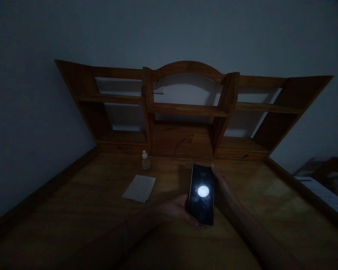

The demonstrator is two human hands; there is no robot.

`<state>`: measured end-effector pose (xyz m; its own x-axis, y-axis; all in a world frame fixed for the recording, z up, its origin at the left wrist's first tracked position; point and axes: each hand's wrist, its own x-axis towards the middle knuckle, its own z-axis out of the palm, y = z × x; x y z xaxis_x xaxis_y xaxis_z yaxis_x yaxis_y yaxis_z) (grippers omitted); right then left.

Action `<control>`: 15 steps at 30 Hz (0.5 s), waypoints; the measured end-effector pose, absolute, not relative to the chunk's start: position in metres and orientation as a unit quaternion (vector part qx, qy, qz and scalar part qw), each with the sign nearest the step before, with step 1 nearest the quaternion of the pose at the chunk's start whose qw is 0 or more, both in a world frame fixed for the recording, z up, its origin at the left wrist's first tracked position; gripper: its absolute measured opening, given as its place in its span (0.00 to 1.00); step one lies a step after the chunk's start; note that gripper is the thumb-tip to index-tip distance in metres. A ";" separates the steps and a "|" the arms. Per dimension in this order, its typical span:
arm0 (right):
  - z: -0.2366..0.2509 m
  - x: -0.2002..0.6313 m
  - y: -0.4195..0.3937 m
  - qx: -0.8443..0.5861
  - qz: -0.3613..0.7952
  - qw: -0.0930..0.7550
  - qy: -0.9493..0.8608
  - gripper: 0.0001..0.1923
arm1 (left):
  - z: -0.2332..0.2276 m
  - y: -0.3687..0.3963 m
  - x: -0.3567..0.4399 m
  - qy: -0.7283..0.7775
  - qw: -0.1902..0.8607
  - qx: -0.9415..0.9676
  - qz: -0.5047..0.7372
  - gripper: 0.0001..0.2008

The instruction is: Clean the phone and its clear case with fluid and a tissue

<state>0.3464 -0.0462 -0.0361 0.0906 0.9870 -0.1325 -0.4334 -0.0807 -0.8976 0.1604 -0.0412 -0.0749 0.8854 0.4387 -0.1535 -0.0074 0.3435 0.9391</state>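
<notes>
Clearly, the left hand has its fingers on the phone, closed around its left side and lower left corner, so that the phone lies between them and the right hand. On that other side, a fingertip meets the phone near its upper right corner; the remaining fingers are dark and partly hidden behind the edge, and I cannot tell whether they pinch it or only rest there. The phone is long side up and down, its dark face towards the camera, with a bright round patch near the middle — whether that is a reflection or something on the screen is not clear.

Further out, left of the phone and well apart from it, a folded sheet lies flat on the desk. Just behind it stands a small bottle, upright, with a pale cap. Along the back of the desk runs a wooden shelf with open compartments — and behind that, a wall with a socket showing through.
</notes>
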 end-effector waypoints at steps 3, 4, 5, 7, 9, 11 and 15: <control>-0.036 0.346 -0.048 -0.441 0.584 0.601 -0.322 0.27 | -0.075 -0.041 0.160 0.190 0.798 0.553 0.147 0.36; -0.036 0.346 -0.048 -0.446 0.576 0.604 -0.322 0.27 | -0.075 -0.041 0.160 0.190 0.798 0.552 0.146 0.37; -0.036 0.346 -0.048 -0.449 0.569 0.608 -0.323 0.27 | -0.075 -0.041 0.160 0.189 0.800 0.550 0.146 0.36; -0.036 0.346 -0.048 -0.453 0.562 0.612 -0.323 0.26 | -0.074 -0.042 0.160 0.188 0.804 0.545 0.143 0.35; -0.035 0.345 -0.048 -0.452 0.568 0.610 -0.317 0.26 | -0.073 -0.044 0.159 0.182 0.805 0.548 0.135 0.33; -0.035 0.344 -0.048 -0.449 0.579 0.608 -0.305 0.25 | -0.071 -0.045 0.159 0.179 0.800 0.556 0.136 0.30; -0.036 0.344 -0.047 -0.438 0.591 0.612 -0.290 0.25 | -0.069 -0.046 0.158 0.195 0.794 0.561 0.130 0.33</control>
